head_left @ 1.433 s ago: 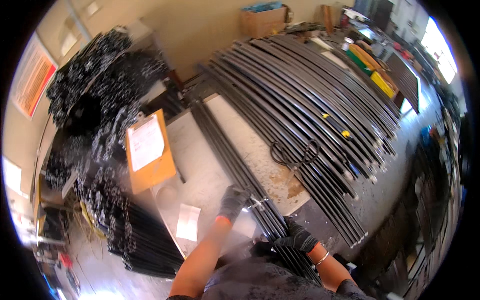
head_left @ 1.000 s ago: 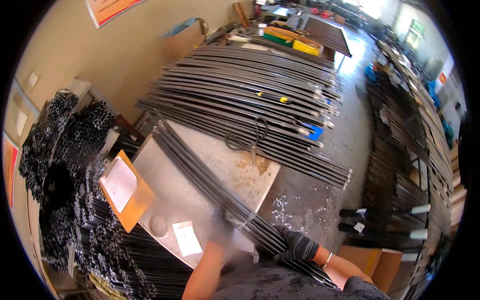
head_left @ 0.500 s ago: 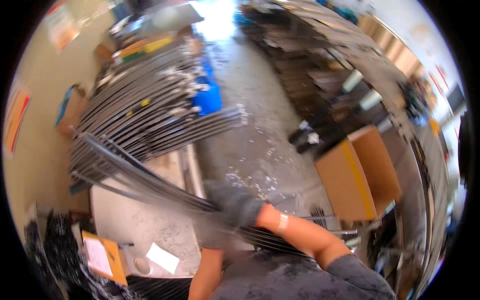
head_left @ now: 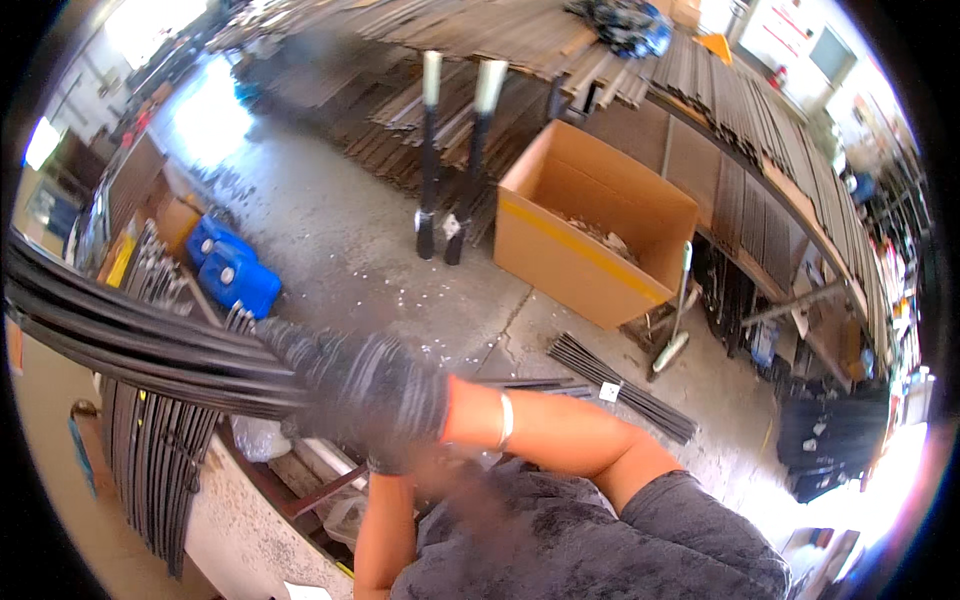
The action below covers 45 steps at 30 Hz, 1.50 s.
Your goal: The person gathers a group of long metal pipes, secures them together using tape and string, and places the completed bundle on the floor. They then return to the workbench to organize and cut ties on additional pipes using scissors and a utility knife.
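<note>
A thick bundle of long black rods (head_left: 150, 345) runs from the left edge of the view to my hands, bending slightly. My right hand (head_left: 370, 390), in a dark grey knit glove, is closed around the bundle near my body. Just below it is my left hand (head_left: 388, 462), also gloved and mostly hidden behind the right one. It is pressed up against the same rods, though its fingers do not show clearly. More dark rods (head_left: 150, 460) lie under the bundle on a pale worktable (head_left: 240, 520) at lower left.
An open cardboard box (head_left: 580, 270) stands on the floor ahead, beside two upright black posts (head_left: 430, 170) with white tops. Near it are a white-headed brush (head_left: 672, 352) and loose rods (head_left: 625, 390). Blue jugs (head_left: 238, 280) sit left; loaded racks (head_left: 800, 220) line the right.
My view has turned to the right, so the box and posts now lie ahead and the worktable has slid to the lower left. Both hands have stayed with the rods.
</note>
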Available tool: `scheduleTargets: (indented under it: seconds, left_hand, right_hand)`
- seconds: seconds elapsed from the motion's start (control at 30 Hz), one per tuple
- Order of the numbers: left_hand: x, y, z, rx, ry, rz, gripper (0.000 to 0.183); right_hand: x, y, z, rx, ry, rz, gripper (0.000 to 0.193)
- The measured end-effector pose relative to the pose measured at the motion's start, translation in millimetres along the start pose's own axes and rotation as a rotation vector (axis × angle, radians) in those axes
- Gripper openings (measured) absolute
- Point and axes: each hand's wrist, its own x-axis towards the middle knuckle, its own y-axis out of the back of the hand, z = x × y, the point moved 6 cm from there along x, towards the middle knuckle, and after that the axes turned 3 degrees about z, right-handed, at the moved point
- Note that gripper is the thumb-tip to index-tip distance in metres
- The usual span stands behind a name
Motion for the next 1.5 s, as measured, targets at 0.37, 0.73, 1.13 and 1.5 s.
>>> scheduleTargets:
  seconds: [0.37,0.73,1.13,1.5]
  left_hand:
    - [145,-169,109,-0.021,-0.635,-0.386,0.032]
    - [125,-243,107,-0.432,-0.267,-0.694,0.067]
    - [193,-166,146,-0.721,0.225,-0.607,0.04]
    - [218,-159,99,0.075,-0.522,-0.659,0.055]
  right_hand:
    - [-121,198,153,0.484,-0.258,0.441,0.07]
    - [-346,115,360,0.838,-0.907,0.721,0.051]
    - [-272,116,262,-0.396,-0.929,0.408,0.07]
    - [-328,68,258,-0.366,-1.227,0.212,0.075]
